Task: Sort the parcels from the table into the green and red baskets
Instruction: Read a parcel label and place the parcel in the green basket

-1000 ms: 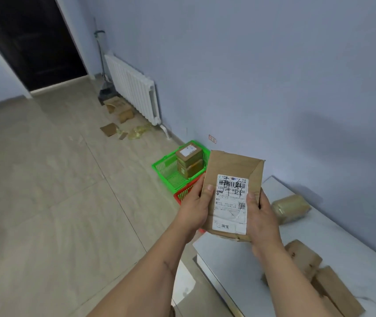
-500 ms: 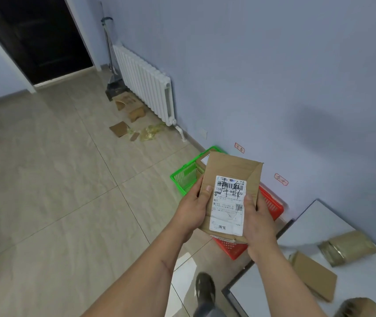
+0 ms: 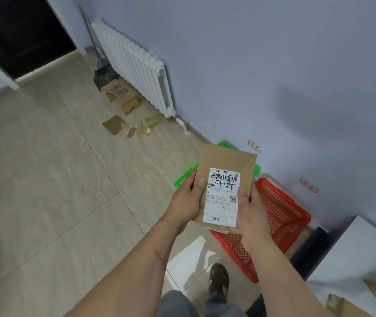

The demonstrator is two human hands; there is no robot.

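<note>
I see both hands holding a flat brown cardboard parcel (image 3: 224,177) up over the baskets on the floor. My left hand (image 3: 186,202) grips its left edge, thumb curled onto the front; my right hand (image 3: 250,213) clasps the lower right corner, thumb on the white shipping label (image 3: 222,197). The label shows a barcode, the digits 159 and 801, a QR code, a Taobao logo at the bottom and black handwritten characters across the top. The green plastic basket (image 3: 183,179) lies mostly hidden behind the parcel; the red plastic mesh basket (image 3: 281,216) sits just beside it, by the wall. Two small red-edged paper tags (image 3: 254,146) on the wall carry handwriting I cannot read. The white counter (image 3: 354,250) is at the right edge.
</note>
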